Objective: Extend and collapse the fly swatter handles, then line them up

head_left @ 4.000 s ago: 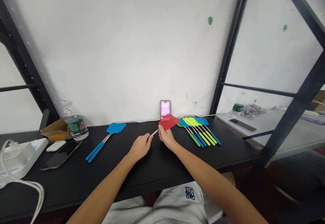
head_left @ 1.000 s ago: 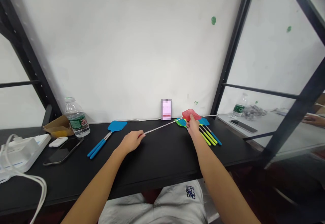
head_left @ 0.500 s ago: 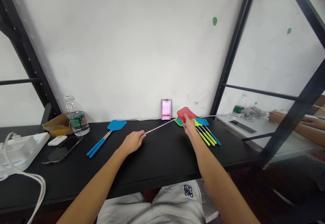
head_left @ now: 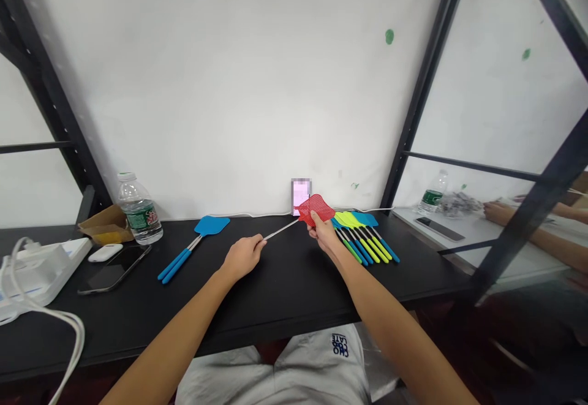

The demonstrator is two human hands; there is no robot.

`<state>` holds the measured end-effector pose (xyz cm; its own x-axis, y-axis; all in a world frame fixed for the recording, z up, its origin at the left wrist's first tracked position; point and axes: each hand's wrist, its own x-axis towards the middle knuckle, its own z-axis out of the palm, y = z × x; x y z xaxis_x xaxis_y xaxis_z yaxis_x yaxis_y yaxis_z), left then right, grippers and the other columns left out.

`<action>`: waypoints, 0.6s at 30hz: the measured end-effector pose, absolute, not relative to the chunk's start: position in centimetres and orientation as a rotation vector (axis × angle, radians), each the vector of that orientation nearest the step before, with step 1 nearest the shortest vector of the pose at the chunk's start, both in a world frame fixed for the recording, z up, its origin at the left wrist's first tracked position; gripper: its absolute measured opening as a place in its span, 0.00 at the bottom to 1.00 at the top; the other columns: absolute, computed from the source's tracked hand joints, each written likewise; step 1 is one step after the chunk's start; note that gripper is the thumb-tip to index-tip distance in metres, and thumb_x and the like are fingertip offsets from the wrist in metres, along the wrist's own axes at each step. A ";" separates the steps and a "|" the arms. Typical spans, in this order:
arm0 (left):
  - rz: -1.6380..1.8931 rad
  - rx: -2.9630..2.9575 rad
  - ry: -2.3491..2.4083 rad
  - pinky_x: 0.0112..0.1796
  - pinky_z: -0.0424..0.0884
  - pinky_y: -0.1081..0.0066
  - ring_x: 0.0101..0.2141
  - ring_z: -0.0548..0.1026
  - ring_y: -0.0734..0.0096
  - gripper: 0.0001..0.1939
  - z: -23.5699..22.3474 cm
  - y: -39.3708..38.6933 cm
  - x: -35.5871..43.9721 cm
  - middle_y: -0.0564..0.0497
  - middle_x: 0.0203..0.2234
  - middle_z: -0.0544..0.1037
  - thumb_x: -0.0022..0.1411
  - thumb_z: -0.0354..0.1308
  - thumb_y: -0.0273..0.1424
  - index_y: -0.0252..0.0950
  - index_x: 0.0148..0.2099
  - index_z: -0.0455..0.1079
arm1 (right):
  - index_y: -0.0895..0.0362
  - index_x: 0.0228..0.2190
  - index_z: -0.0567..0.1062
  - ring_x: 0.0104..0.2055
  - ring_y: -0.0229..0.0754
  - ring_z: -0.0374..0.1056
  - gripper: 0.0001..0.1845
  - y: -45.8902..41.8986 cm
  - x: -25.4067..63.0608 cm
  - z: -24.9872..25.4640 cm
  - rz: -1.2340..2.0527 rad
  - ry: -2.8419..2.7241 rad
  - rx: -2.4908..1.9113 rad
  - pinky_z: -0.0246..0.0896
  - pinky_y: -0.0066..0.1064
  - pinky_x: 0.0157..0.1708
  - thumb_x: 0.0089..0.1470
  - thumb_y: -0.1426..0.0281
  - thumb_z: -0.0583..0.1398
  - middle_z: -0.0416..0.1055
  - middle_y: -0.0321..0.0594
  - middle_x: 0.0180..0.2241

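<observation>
1. Head view shows the left hand [head_left: 242,255], fingers closed around one end of the red fly swatter [head_left: 316,210].
2. Right hand [head_left: 323,231] is pinching its mesh head, above the black surface [head_left: 285,282].

Open tabletop [head_left: 285,285] between swatter groups [head_left: 212,226]

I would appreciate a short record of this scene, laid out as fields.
Left hand: left hand closed round the metal rod of the red swatter
Right hand: right hand holds the red swatter by its head
Left group: blue swatters, handles toward the person
Right group: blue, yellow and green-handled swatters, fanned out
Far left: bottle, open carton, dark phone, white case
Surface: black tabletop
</observation>
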<state>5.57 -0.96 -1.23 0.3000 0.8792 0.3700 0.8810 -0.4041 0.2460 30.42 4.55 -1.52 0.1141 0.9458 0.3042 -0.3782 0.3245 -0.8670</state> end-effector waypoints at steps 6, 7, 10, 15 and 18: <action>-0.698 -2.461 -1.749 0.28 0.54 0.72 0.30 0.72 0.66 0.19 -1.0 -1.0 5.5 0.49 0.27 0.74 0.68 0.40 0.43 0.39 0.33 0.65 | 0.58 0.23 0.66 0.12 0.27 0.48 0.18 4.1 30.1 -1.5 1.153 -1.031 -0.663 0.40 0.21 0.11 0.48 0.57 0.64 0.63 0.32 0.14; -0.695 -2.451 -1.757 0.28 0.54 0.72 0.30 0.72 0.66 0.20 -0.9 -1.1 5.6 0.49 0.26 0.74 0.68 0.40 0.43 0.39 0.33 0.66 | 0.58 0.23 0.66 0.12 0.27 0.48 0.19 4.0 30.0 -1.5 1.157 -1.040 -0.662 0.40 0.21 0.11 0.48 0.57 0.64 0.63 0.32 0.14; -0.700 -2.436 -1.753 0.28 0.54 0.72 0.30 0.72 0.66 0.20 -0.8 -1.5 6.2 0.49 0.26 0.74 0.68 0.40 0.44 0.39 0.32 0.66 | 0.58 0.22 0.67 0.12 0.27 0.48 0.19 3.5 29.0 -1.6 1.174 -1.096 -0.654 0.40 0.21 0.11 0.49 0.56 0.63 0.63 0.32 0.14; -0.768 -2.423 -1.754 0.27 0.53 0.71 0.28 0.71 0.67 0.21 -0.7 -1.9 7.0 0.48 0.26 0.74 0.68 0.39 0.44 0.38 0.32 0.65 | 0.59 0.21 0.69 0.12 0.28 0.48 0.22 2.3 26.3 -1.9 1.211 -1.244 -0.659 0.39 0.22 0.11 0.52 0.53 0.59 0.62 0.33 0.14; -0.820 -2.434 -1.779 0.27 0.53 0.72 0.27 0.71 0.68 0.21 -0.8 -1.8 7.3 0.49 0.24 0.73 0.68 0.40 0.45 0.38 0.30 0.65 | 0.58 0.22 0.69 0.12 0.29 0.48 0.23 1.9 25.3 -2.1 1.170 -1.254 -0.700 0.39 0.23 0.11 0.53 0.52 0.57 0.61 0.32 0.13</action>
<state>7.30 -1.82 -0.84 0.2141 0.8825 0.4189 0.8915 -0.3517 0.2854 25.30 1.95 -2.15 -0.0954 0.9336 0.3454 -0.2799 0.3078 -0.9093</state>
